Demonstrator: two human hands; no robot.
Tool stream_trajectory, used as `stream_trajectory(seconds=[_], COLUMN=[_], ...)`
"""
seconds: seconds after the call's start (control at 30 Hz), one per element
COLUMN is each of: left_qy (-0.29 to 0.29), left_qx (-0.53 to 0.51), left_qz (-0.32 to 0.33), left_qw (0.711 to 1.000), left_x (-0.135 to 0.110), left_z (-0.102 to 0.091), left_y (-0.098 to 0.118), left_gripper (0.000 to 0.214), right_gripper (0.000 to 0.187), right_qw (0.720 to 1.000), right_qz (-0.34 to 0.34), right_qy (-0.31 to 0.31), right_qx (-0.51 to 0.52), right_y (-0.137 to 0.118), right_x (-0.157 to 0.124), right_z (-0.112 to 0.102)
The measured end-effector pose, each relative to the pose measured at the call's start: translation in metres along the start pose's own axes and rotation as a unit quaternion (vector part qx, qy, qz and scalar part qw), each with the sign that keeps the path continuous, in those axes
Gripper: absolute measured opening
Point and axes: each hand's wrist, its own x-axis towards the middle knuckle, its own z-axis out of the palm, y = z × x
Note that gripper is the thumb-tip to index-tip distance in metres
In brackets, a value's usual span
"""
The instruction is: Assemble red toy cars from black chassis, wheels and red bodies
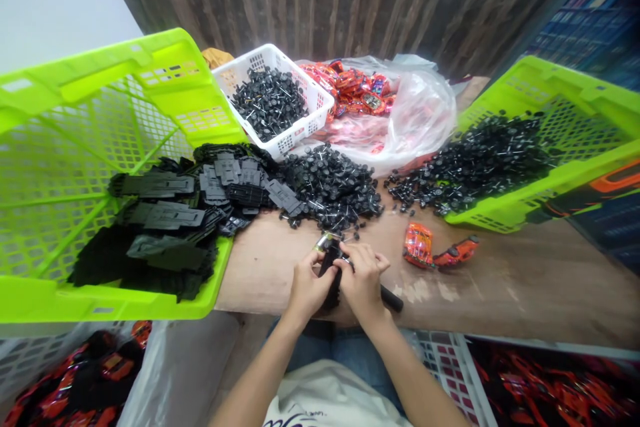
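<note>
My left hand [309, 285] is closed on a black plastic toy-car base [332, 280], held upright near the table's front edge. Close against it, my right hand [363, 280] pinches a small wheel axle with a silver glint at the base's upper end; the fingers partly cover it. Just beyond my fingertips is a shiny metal cylinder [326, 240]. A black rod-like handle [391, 298] pokes out from under my right hand; whether it joins the cylinder is hidden. In front lies a heap of black wheel axles [333, 187].
Tipped green crates hold black bases [165, 213] at left and more wheel axles [495, 153] at right. Behind stand a white basket [300, 130] of axles and a plastic bag [425, 107] of orange car shells. Two orange toy cars [419, 245] lie right of my hands.
</note>
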Motion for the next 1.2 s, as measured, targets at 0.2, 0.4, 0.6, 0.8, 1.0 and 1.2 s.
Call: stream_trajectory(seconds=[0.2, 0.4, 0.6, 0.8, 1.0, 1.2], left_qy=[-0.052, -0.072, 0.113, 0.235, 0.217, 0.186], left_qx=[-0.035, -0.080, -0.192, -0.197, -0.249, -0.352], left_qz=[-0.013, -0.044, -0.061, -0.016, 0.002, -0.067], left_qw=[0.998, 0.993, 0.973, 0.952, 0.944, 0.915], left_x=[-0.003, -0.005, 0.005, 0.018, 0.018, 0.023], left_z=[-0.021, -0.036, -0.034, -0.022, -0.005, -0.003], left_y=[0.005, 0.004, -0.005, -0.013, -0.007, 0.005], left_gripper=[0.019, 0.025, 0.044, 0.042, 0.047, 0.044], right_gripper=[0.055, 0.035, 0.046, 0.046, 0.055, 0.065], right_qw=[0.943, 0.931, 0.987, 0.996, 0.991, 0.985], right_qz=[0.145, 0.119, 0.092, 0.068, -0.025, -0.022], right_qy=[-0.148, -0.223, -0.087, -0.049, -0.125, -0.137], right_qx=[0.260, 0.263, -0.103, -0.015, 0.048, 0.101], right_y=[0.012, 0.011, 0.031, 0.010, -0.016, -0.009], right_x=[0.010, 0.016, 0.041, 0.030, -0.004, -0.002], right_z=[0.004, 0.004, 0.015, 0.006, 0.005, 0.008])
